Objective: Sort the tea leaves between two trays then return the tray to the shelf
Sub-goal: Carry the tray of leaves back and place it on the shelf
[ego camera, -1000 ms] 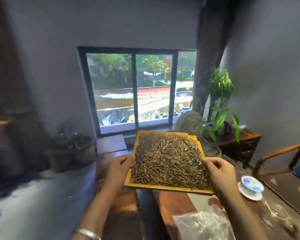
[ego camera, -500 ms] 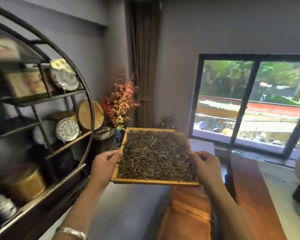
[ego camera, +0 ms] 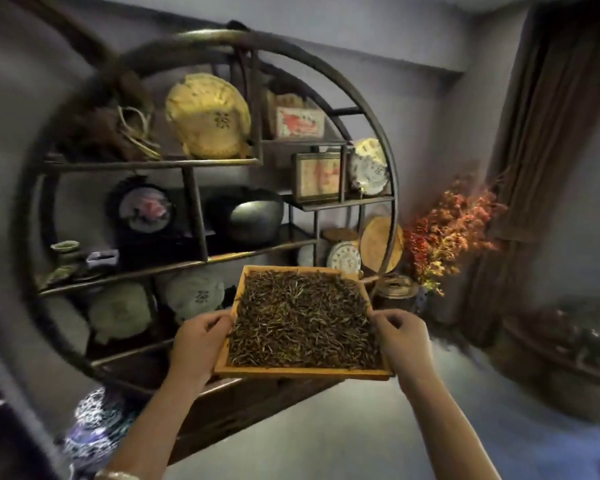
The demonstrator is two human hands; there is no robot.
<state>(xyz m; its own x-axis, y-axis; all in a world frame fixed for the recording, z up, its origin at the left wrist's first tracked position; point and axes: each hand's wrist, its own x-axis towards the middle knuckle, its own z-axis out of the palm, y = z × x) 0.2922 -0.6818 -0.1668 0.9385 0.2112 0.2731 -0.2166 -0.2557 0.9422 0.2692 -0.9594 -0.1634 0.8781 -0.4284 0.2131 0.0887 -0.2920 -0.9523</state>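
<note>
Partly hidden under tea leaves (ego camera: 302,320): tray (ego camera: 302,373), shelf (ego camera: 153,268) blurred.

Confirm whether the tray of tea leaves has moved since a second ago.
Yes. The tray, held by the left hand and right hand, was carried leftward from the window side; it now faces the round shelf.

I hold the tray (ego camera: 303,373) in front of me, my left hand (ego camera: 196,344) on its left side, my right hand (ego camera: 403,339) on its right side. The tea leaves (ego camera: 300,327) lie in it. The round shelf (ego camera: 201,261) stands behind it. The dried flowers (ego camera: 447,233) are right of the shelf.
</note>
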